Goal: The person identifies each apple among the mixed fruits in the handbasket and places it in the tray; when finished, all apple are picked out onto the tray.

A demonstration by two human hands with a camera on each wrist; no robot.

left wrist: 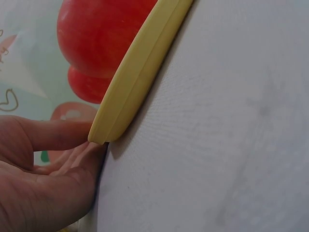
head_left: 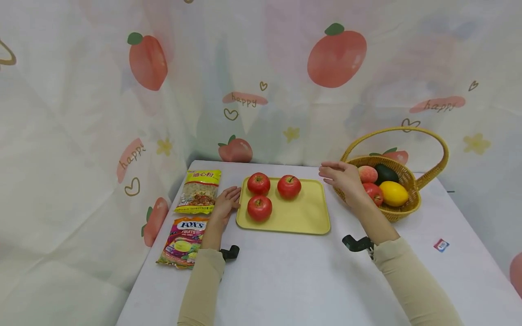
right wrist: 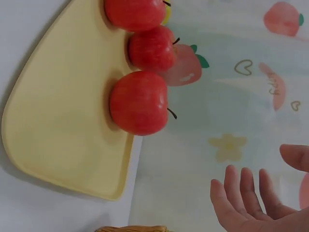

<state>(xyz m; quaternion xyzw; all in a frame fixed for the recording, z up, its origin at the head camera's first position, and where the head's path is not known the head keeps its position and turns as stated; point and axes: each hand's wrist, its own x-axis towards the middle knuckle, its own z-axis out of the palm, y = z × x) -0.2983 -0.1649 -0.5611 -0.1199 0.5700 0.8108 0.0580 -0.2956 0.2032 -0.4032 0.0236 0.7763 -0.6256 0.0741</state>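
Beside the left edge of a yellow tray [head_left: 295,217], my left hand [head_left: 223,206] lies with its fingers fairly straight. In the left wrist view its thumb [left wrist: 60,134] meets the tray's rim [left wrist: 130,82]; the fingertips are partly hidden. Three red apples sit on the tray: one front left [head_left: 259,208], one behind it [head_left: 258,184] and one toward the back middle [head_left: 289,187]. My right hand [head_left: 344,179] is in the air between the tray and a wicker basket [head_left: 412,210], fingers spread loosely, holding nothing.
The basket holds a peach [head_left: 368,174], a dark green fruit [head_left: 385,174], a yellow lemon [head_left: 393,194] and another red apple [head_left: 373,193]. At left lie a pasta bag [head_left: 198,192] and a candy bag [head_left: 183,240]. A small card [head_left: 441,245] lies at right.
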